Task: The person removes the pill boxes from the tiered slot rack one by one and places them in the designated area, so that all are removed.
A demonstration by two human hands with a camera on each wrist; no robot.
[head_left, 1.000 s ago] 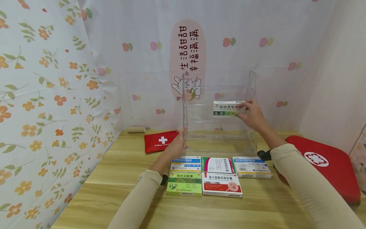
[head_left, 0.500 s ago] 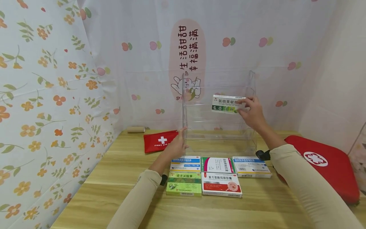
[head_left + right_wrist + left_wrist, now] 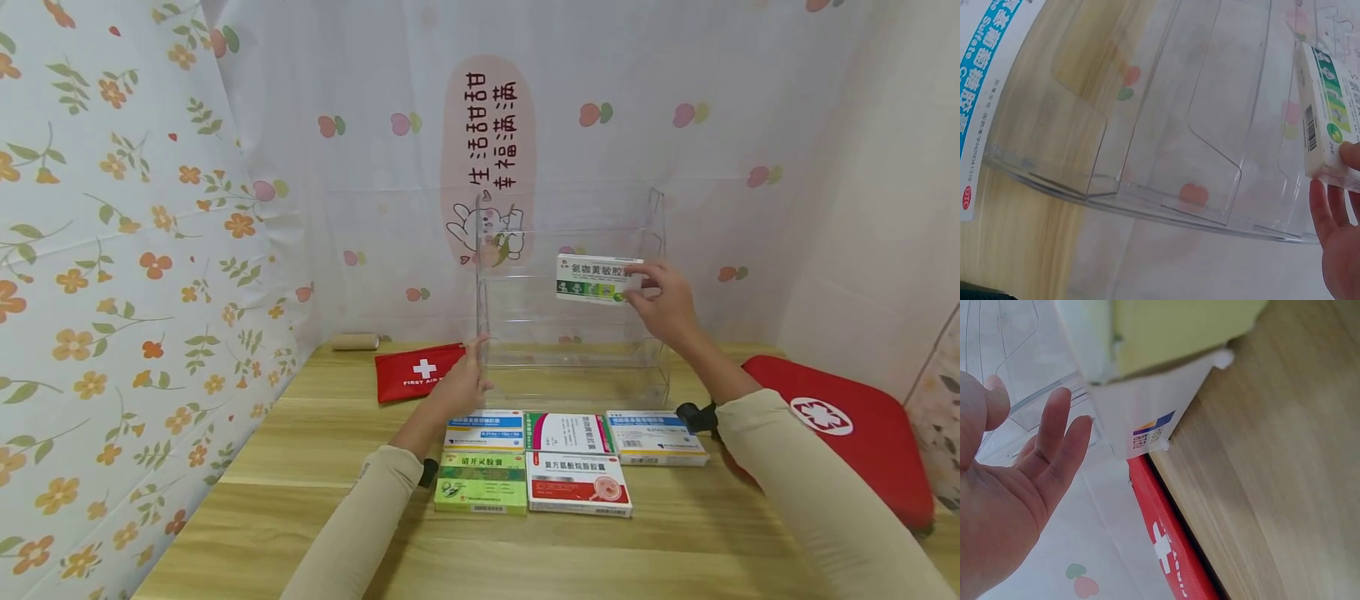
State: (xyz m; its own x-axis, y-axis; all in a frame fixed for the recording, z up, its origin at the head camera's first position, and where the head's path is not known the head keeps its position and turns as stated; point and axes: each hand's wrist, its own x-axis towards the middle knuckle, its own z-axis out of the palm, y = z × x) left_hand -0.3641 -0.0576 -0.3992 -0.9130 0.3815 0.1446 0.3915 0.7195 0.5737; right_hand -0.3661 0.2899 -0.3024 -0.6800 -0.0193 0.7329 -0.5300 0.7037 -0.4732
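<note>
My right hand (image 3: 666,304) pinches a white and green medicine box (image 3: 592,279) by its right end, before the upper tiers of a clear tiered display rack (image 3: 573,360). In the right wrist view, thumb and fingers grip this box (image 3: 1329,112) near the see-through shelves. My left hand (image 3: 459,382) holds the rack's left side edge; in the left wrist view part of the contact is hidden. Below the rack lie several medicine boxes: two blue and white ones (image 3: 483,431) (image 3: 656,437), a pink and white one (image 3: 567,433), a green one (image 3: 481,483) and a red and white one (image 3: 579,483).
A red first aid pouch (image 3: 416,372) lies left of the rack, partly behind my left hand. At the right rests a larger red case (image 3: 862,433). A cardboard tube (image 3: 355,342) is near the back left of the wooden table (image 3: 300,500), against a patterned curtain.
My right hand has lifted the white and green box slightly and tilted it, then lowered it a little. The left hand stays at the rack's edge.
</note>
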